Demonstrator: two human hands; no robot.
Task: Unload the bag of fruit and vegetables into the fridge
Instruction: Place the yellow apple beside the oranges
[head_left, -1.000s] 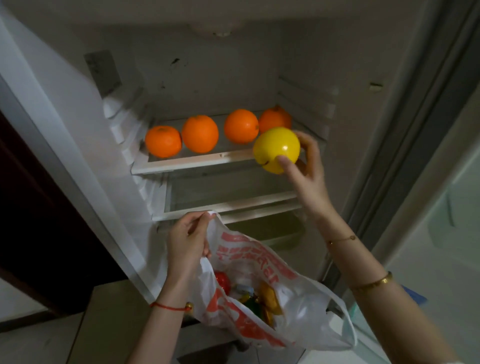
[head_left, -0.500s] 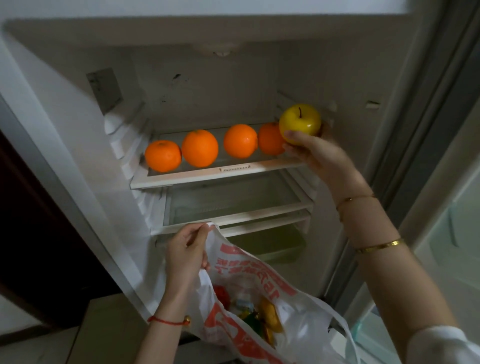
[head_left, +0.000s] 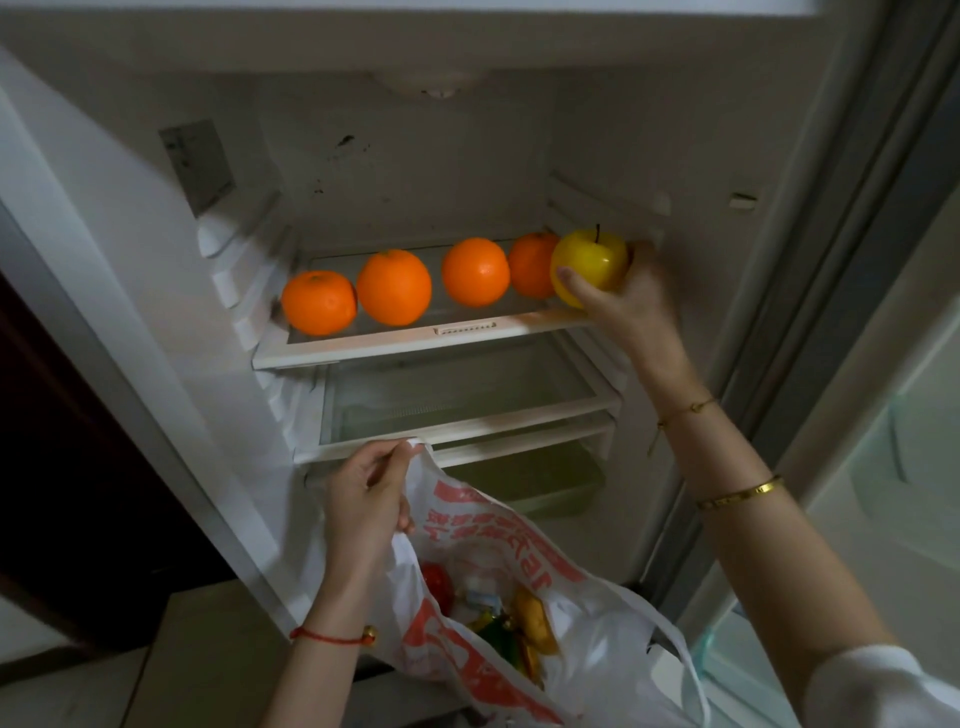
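Holding a yellow apple (head_left: 589, 265) at the far right end of the top shelf (head_left: 415, 340) inside the open fridge (head_left: 597, 135), right hand (head_left: 621, 304) cupped around it from below and behind, thumb pressed on the front, stem pointing up. Hard to say whether the apple is already sitting on the shelf or just above it, since the hand covers its underside. Lined up along that same shelf, left of the apple: four oranges (head_left: 394, 287) in a row, the rightmost one partly tucked behind the apple. Down below the shelf, two more glass shelves (head_left: 467, 426) with nothing visible on them. Lower still, in front of the fridge, left hand (head_left: 366, 501) pinching the rim of a white plastic bag (head_left: 613, 644) with red print, fingers curled on the plastic and keeping the mouth pulled open. Peeking out inside the bag: something red (head_left: 435, 581), something green, and a yellowish-brown piece (head_left: 535, 626), too jumbled to name. Red string bracelet (head_left: 327, 635) on the left wrist, gold bangle (head_left: 740, 492) plus a thin chain on the right forearm.
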